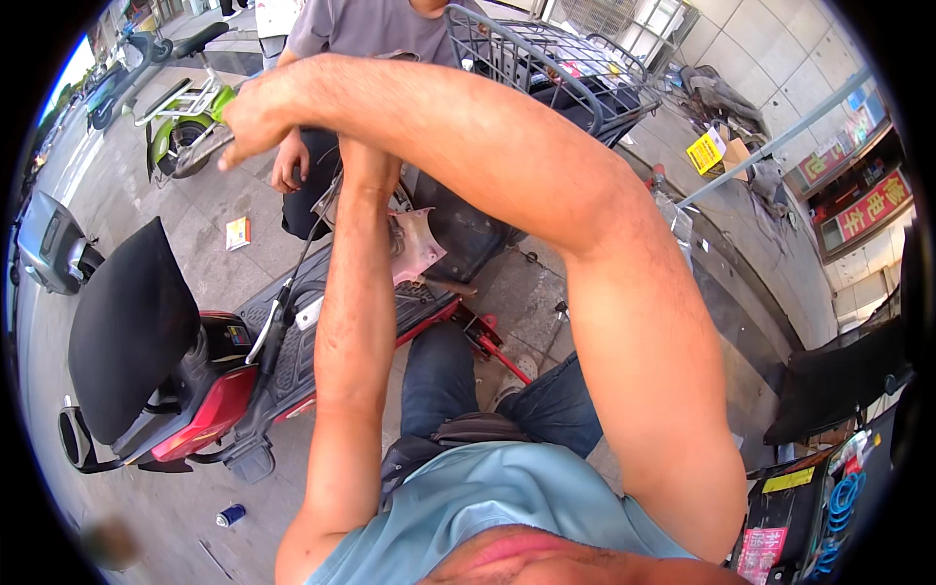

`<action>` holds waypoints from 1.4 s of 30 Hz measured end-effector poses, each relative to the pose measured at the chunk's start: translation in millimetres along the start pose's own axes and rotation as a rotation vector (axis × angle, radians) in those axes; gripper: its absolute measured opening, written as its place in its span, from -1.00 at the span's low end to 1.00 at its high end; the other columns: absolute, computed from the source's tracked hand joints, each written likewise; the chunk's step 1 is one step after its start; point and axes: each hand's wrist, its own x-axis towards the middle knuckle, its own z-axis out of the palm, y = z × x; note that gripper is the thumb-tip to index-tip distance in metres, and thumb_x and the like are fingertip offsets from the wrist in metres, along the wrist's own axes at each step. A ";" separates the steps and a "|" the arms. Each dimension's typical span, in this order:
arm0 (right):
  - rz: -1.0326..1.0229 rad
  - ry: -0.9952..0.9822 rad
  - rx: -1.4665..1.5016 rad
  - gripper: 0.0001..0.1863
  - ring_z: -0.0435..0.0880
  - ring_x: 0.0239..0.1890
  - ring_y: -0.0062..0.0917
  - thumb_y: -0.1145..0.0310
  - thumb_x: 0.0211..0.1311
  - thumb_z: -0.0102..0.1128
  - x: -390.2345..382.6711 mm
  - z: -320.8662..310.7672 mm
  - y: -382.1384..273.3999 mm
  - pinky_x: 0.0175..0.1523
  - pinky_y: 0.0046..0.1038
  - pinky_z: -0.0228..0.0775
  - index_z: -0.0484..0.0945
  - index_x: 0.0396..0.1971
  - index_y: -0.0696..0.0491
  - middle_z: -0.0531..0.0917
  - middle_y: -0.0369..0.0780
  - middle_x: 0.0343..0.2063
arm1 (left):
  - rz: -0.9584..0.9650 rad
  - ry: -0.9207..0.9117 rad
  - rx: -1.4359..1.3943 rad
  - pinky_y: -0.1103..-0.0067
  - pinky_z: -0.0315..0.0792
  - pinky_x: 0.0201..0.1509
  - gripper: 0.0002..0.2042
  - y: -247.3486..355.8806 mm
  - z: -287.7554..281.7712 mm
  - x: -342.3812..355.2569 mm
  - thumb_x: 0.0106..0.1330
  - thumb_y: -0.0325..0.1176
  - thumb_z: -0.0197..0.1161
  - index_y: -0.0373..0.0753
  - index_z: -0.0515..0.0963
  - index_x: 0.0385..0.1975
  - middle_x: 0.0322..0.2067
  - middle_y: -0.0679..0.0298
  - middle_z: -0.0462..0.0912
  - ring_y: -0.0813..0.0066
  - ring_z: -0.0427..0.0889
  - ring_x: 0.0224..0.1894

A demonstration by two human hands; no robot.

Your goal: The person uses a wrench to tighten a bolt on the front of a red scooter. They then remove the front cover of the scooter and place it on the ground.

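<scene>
My right arm reaches up and across to the left. My right hand (255, 117) is closed on a grey metal hand tool (203, 153), whose exact kind I cannot make out. My left arm points straight ahead over a red and black scooter (224, 400). My left hand (372, 168) is mostly hidden behind my right forearm; its fingers do not show. Close to that wrist is a pale pinkish body panel (417, 246) beside the scooter's dark seat end (458, 219). The scooter's footboard (283, 327) runs under my left forearm.
Opposite me is a person in a grey shirt (380, 29), one hand (290, 161) hanging down. A wire basket (546, 58) stands far right of them. A red metal bar (502, 356) lies near my legs. A blue can (231, 515) and small box (238, 233) lie on the paving.
</scene>
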 end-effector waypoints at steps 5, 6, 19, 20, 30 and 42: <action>0.218 0.117 0.142 -0.48 0.76 -0.12 -0.15 0.00 0.43 0.15 46.2 4.2 51.3 0.01 -0.22 0.63 0.64 -0.09 0.25 0.73 0.04 -0.14 | -0.064 0.110 0.039 0.46 0.46 0.17 -0.52 13.4 27.7 10.3 0.64 -0.08 -0.03 -0.39 0.42 0.26 0.11 0.21 0.60 0.44 0.58 0.10; 0.252 0.151 0.171 -0.49 0.76 -0.14 -0.16 0.01 0.44 0.15 47.7 1.8 59.5 -0.01 -0.22 0.63 0.64 -0.10 0.25 0.73 0.04 -0.15 | -0.070 0.114 -0.035 0.46 0.45 0.16 -0.51 13.8 27.1 17.3 0.65 -0.06 -0.07 -0.40 0.43 0.25 0.10 0.20 0.61 0.43 0.59 0.09; 0.705 1.122 0.863 -0.64 0.74 -0.34 -0.24 0.22 0.47 0.04 -90.2 -48.9 168.5 -0.27 -0.27 0.64 0.63 -0.19 0.25 0.71 -0.03 -0.31 | -0.025 0.200 -0.009 0.47 0.44 0.25 -0.59 10.2 55.3 29.1 0.66 -0.17 -0.06 -0.44 0.49 0.16 0.05 0.14 0.65 0.39 0.61 0.08; 0.725 1.221 0.933 -0.65 0.74 -0.36 -0.24 0.23 0.47 0.03 -112.7 -50.5 174.1 -0.29 -0.28 0.64 0.63 -0.19 0.25 0.71 -0.04 -0.32 | -0.019 0.168 -0.018 0.47 0.45 0.24 -0.59 7.5 56.0 31.0 0.66 -0.17 -0.05 -0.44 0.50 0.15 0.03 0.14 0.66 0.40 0.62 0.06; 0.300 1.708 1.455 -0.57 0.64 0.09 -0.31 0.57 0.45 0.07 -264.3 34.0 8.5 0.19 -0.29 0.61 0.19 0.23 0.12 0.55 -0.05 -0.03 | -0.057 0.020 0.087 0.42 0.57 0.18 -0.47 20.6 48.1 26.8 0.70 -0.08 -0.26 -0.45 0.42 0.26 0.04 -0.01 0.66 0.29 0.69 0.04; -0.079 1.105 -0.315 -0.86 0.64 -0.02 -0.31 0.35 0.03 0.32 -183.0 68.6 -52.3 0.18 -0.15 0.49 0.65 -0.37 -0.01 0.63 -0.24 -0.26 | 0.218 -0.009 0.207 0.52 0.40 0.35 -0.56 -12.5 0.2 9.5 0.60 -0.20 0.00 -0.40 0.46 0.26 0.09 0.08 0.67 0.42 0.60 0.18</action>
